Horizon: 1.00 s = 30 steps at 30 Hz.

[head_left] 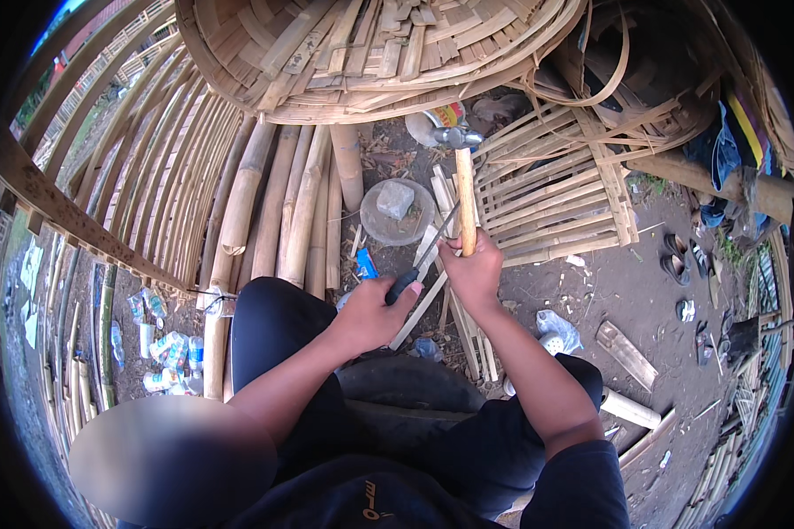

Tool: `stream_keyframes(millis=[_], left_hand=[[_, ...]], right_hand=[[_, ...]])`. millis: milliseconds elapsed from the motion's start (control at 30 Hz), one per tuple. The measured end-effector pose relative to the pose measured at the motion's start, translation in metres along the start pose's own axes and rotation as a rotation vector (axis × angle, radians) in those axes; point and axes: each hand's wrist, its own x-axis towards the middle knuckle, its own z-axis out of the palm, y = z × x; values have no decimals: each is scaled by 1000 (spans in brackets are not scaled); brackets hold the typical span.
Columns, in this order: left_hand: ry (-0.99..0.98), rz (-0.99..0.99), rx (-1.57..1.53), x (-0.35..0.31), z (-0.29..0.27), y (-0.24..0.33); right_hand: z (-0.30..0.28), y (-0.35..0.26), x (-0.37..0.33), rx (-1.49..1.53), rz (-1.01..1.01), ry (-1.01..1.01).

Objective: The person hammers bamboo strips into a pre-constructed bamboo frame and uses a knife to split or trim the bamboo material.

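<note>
My left hand (375,316) is wrapped round the black handle of a knife (403,286), whose dark narrow blade points up and to the right. In my right hand (475,271) is a hammer (466,189), gripped low on its pale wooden handle, with the metal head upright and farthest from me. The blade's far end lies close to the hammer handle; whether they touch I cannot tell. Just below and between the hands, long split bamboo strips (454,322) lie at a slant over the ground. Whether the blade rests on a strip is unclear.
A stone (396,200) sits on a round grey base (381,231) ahead. Bamboo poles (278,212) lie left of it, a slatted bamboo panel (556,189) right. A large woven basket (362,79) fills the far side. Sandals (675,264) and plastic bottles (175,353) lie about.
</note>
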Motion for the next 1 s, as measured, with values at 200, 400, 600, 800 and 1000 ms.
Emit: stream_keyframes(millis=[200, 400, 600, 800, 1000], left_hand=[[13, 30, 55, 2, -3, 1], [-62, -63, -15, 4, -7, 5], [-12, -30, 167, 5, -23, 6], [-16, -67, 144, 8, -35, 13], [-84, -119, 72, 14, -46, 12]], right_hand=[[-2, 1, 2, 2, -4, -25], [-15, -2, 8, -81, 0, -96], [-60, -23, 18, -84, 90, -209], [-83, -25, 10, -184, 26, -290], [-96, -40, 0, -298, -78, -344]])
